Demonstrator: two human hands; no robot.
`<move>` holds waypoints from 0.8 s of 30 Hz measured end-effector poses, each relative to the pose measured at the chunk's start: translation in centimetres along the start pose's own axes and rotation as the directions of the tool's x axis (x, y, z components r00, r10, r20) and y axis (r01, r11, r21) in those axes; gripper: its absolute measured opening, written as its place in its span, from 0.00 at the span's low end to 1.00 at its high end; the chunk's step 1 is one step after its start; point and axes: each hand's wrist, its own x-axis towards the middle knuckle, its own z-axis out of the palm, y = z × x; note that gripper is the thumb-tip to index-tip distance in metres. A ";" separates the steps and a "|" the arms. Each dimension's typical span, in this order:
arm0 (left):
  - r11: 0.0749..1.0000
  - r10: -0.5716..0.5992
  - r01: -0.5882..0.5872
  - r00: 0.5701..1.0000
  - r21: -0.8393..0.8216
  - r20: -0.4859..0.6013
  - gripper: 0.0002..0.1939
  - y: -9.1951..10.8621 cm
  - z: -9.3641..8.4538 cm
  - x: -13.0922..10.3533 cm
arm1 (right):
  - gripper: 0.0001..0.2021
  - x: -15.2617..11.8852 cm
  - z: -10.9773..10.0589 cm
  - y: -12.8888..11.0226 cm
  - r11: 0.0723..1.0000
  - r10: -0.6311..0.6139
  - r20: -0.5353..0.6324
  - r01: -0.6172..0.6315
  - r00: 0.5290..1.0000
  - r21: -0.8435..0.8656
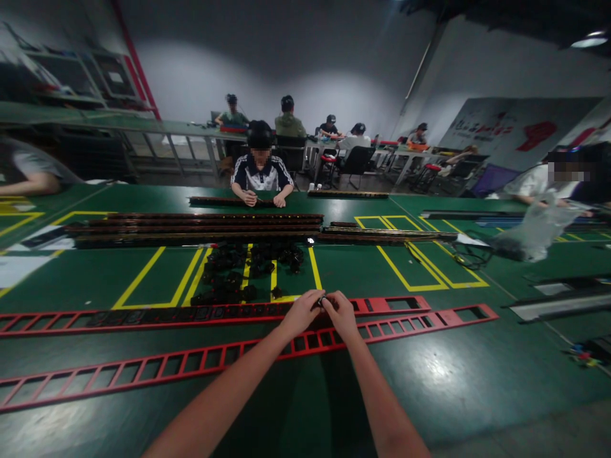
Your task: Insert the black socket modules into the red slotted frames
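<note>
My left hand (304, 310) and my right hand (340, 310) meet over the table, fingertips pinched around one small black part (321, 301). Its exact kind cannot be made out, since the fingers cover most of it. Beneath the hands runs a long red ladder-like frame (210, 361) with rectangular openings. Just behind it lies a second red frame (391, 306), with black pieces (205, 312) seated in several of its openings. A loose pile of small black parts (252, 257) is spread beyond that frame, left of my hands.
Long dark rails (205, 226) lie stacked across the green table (429, 381), which bears yellow tape outlines (138, 280). Across it sits a person (261, 168) with a dark rail. A clear plastic bag (537, 229) stands at right, near another person. More people sit at tables behind.
</note>
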 end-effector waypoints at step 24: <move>0.991 -0.079 0.076 0.997 0.114 0.020 0.19 0.7 -0.2 0.3 | 0.17 0.0 0.4 1.5 0.959 0.234 -0.026 -0.226 0.972 0.171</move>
